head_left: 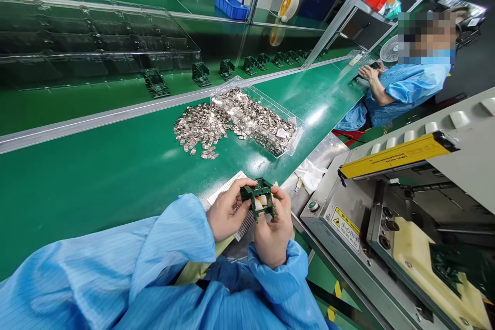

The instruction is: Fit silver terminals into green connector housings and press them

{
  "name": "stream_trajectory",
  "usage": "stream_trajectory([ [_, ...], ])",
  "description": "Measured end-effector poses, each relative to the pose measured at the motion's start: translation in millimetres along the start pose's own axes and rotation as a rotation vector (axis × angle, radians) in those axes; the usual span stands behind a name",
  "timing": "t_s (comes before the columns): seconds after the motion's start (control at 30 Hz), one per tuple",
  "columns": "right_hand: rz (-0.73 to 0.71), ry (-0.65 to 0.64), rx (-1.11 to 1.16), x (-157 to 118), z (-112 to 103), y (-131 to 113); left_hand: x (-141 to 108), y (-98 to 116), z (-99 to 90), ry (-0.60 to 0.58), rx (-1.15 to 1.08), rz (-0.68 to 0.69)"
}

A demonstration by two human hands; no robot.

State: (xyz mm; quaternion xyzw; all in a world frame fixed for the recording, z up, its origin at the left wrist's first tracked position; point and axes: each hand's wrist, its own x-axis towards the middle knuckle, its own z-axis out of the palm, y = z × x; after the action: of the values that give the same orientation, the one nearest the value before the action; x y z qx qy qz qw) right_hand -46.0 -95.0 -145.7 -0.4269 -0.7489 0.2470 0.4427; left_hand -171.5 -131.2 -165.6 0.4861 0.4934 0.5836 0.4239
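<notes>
Between my hands, close to the table's front edge, is a dark green plastic frame (257, 193) with an open middle. My left hand (229, 210) pinches its left side between thumb and fingers. On the other side my right hand (275, 224) grips it, and fingertips show through the opening. A white gridded sheet (244, 228) lies partly hidden beneath my hands. Farther forward, a heap of small silvery metal pieces (199, 126) spreads over the green tabletop (116, 180), beside a clear plastic tray (294, 136) full of the same pieces.
Several similar green frames (201, 74) stand in a row beyond a metal rail (166, 104). Clear blister trays (96, 36) lie at the back left. To my right is a machine with a yellow bar (398, 155). A co-worker in blue (413, 82) works farther along.
</notes>
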Motion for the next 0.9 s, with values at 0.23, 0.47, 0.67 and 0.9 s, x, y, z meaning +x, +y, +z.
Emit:
stream_trajectory([
  [0.23,0.17,0.07,0.218,-3,7,2,-2,0,1.1,-0.045,-0.031,0.007],
  [0.47,0.188,-0.093,0.432,-6,-30,13,-1,4,-3.0,-0.083,-0.052,-0.062],
  [0.67,0.03,-0.311,0.387,-20,-91,18,6,44,17.5,-0.397,0.016,-0.092],
  [0.9,0.087,0.311,0.383,-57,-201,45,75,95,118.1,-0.78,0.169,0.165],
])
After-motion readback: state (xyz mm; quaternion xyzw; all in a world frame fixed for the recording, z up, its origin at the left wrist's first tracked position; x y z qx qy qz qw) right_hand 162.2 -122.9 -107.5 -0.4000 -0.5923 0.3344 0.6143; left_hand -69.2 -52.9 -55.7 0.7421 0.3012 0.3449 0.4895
